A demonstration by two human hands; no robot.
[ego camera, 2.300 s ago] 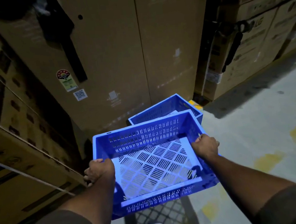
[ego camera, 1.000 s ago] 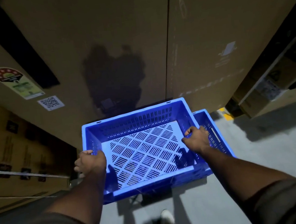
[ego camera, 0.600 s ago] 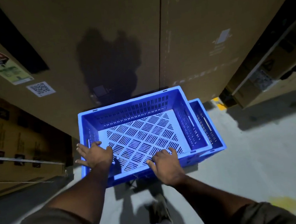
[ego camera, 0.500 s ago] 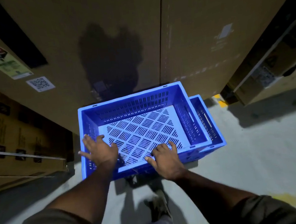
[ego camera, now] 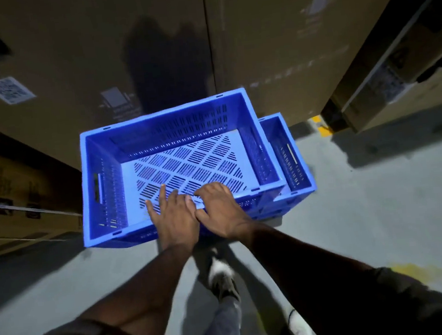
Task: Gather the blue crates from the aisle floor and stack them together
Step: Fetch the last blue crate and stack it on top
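**A:** What am I looking at nearest the camera?

**B:** I'm looking down at a leg and shoe (ego camera: pixel 222 279) at six o'clock on the grey aisle floor (ego camera: pixel 370 220). Just past them, both hands are meeting on the near rim of the upper blue crate (ego camera: pixel 175 134).

**A:** How is each grip sitting?

**B:** The left hand (ego camera: pixel 174 216) is lying flat, fingers straight and spread over the rim and reaching into the slotted bottom; it's pressing, not grasping. The right hand (ego camera: pixel 220 208) is touching it at three o'clock, fingers bent a little over the same edge with nothing pinched that I can make out, so I'm reading both grips as apart and resting. I judge they're bearing down or nudging so the crate settles.

**A:** And where is the crate sitting?

**B:** It's lying on top of the lower blue crate (ego camera: pixel 289 157), but it's shifted toward nine o'clock, so a strip of the lower one is showing at three o'clock. That offset is probably why the hands are working the near edge: the two aren't lined up yet, and I can't tell how deep the upper one is sitting.

**A:** What's farther out?

**B:** At twelve o'clock, tall cardboard cartons (ego camera: pixel 269 39) are standing right behind the stack, which I'd guess is keeping it out of the walkway. More boxes are at nine and two o'clock, blurred.
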